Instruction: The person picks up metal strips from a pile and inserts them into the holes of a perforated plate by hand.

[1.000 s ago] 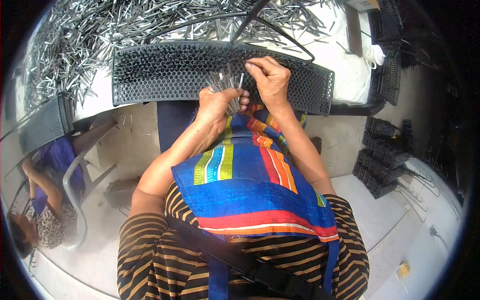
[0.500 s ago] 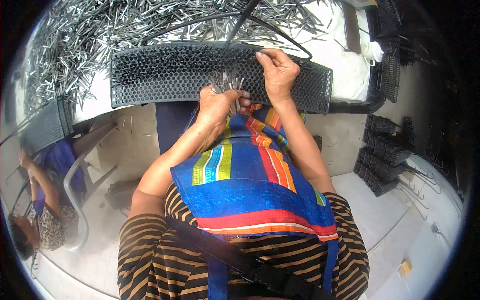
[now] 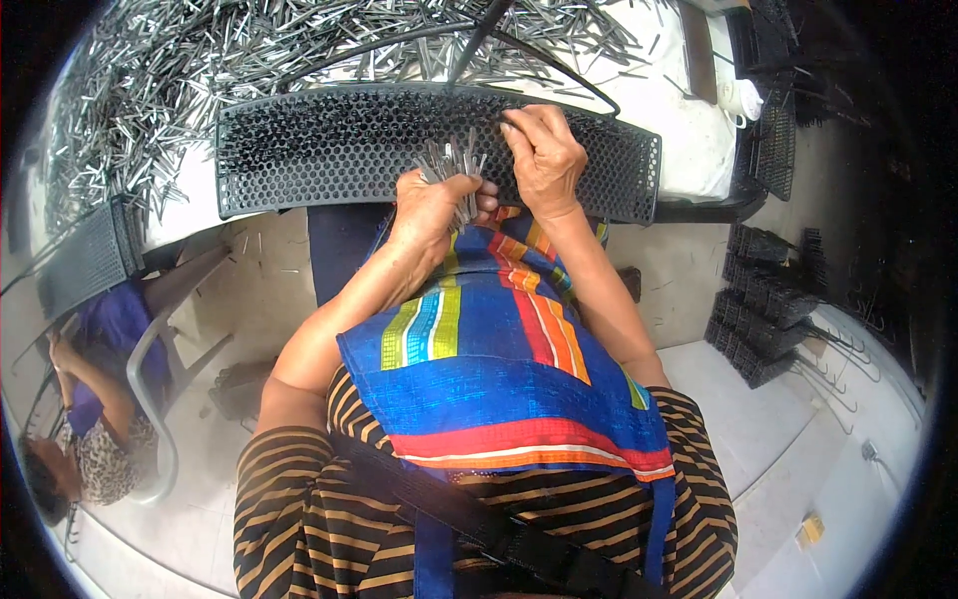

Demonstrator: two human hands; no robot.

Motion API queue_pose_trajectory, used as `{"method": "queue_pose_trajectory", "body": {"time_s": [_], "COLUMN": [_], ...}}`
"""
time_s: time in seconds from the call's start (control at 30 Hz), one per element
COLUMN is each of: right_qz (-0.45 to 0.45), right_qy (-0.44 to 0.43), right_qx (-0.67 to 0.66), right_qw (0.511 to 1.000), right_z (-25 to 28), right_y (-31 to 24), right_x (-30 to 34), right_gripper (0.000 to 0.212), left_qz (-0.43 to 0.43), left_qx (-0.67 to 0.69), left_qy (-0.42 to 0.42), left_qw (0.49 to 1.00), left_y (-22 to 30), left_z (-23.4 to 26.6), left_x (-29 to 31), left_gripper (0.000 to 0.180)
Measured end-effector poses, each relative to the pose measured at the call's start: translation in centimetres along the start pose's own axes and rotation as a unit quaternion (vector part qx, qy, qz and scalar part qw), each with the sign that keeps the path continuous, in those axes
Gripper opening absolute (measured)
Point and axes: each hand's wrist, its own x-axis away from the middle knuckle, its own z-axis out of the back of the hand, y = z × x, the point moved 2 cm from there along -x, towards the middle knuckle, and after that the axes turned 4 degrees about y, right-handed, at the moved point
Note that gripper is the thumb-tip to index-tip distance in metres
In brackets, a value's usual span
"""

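Observation:
My left hand [image 3: 431, 205] is closed round a bundle of thin metal strips [image 3: 451, 165], whose ends fan out above the thumb. It sits at the near edge of a long black perforated rack [image 3: 329, 180], which has rows of round holes. Many holes along its far side and left part hold dark pieces. Over the right part of the rack, my right hand [image 3: 544, 160] is pinched, thumb against fingers, at the filled rows. Whatever lies between those fingertips is too small to make out.
Loose metal strips [image 3: 249, 50] are heaped over the white tabletop [image 3: 689, 150] beyond the rack. Black rods [image 3: 479, 45] rise behind it. A white cup [image 3: 739, 99] stands at the right. Stacked black racks [image 3: 763, 309] are at lower right. Another person [image 3: 100, 429] sits at the left.
My right hand has moved slightly left over the rack, its fingers still pinched. My left hand keeps its hold on the metal strips. The other person's hand has shifted.

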Motion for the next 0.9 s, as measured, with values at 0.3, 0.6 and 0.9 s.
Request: {"method": "queue_pose_trajectory", "body": {"time_s": [0.3, 0.6, 0.9], "right_qz": [-0.334, -0.258, 0.031], "right_qy": [-0.128, 0.093, -0.018], "right_qx": [-0.385, -0.338, 0.02], "right_qw": [0.851, 0.9, 0.999], "right_z": [-0.7, 0.0, 0.5], "right_y": [0.8, 2.5, 0.7], "right_x": [1.3, 0.2, -0.4], "right_gripper": [0.012, 0.009, 0.012], "left_qz": [0.012, 0.02, 0.01], "left_qx": [-0.036, -0.031, -0.02], "left_qy": [-0.059, -0.01, -0.005], "left_qw": [0.998, 0.999, 1.0], "left_y": [-0.1, -0.2, -0.5], "left_z": [-0.5, -1.1, -1.3], "left_x": [0.4, 0.3, -0.4], "left_gripper": [0.007, 0.007, 0.008]}}
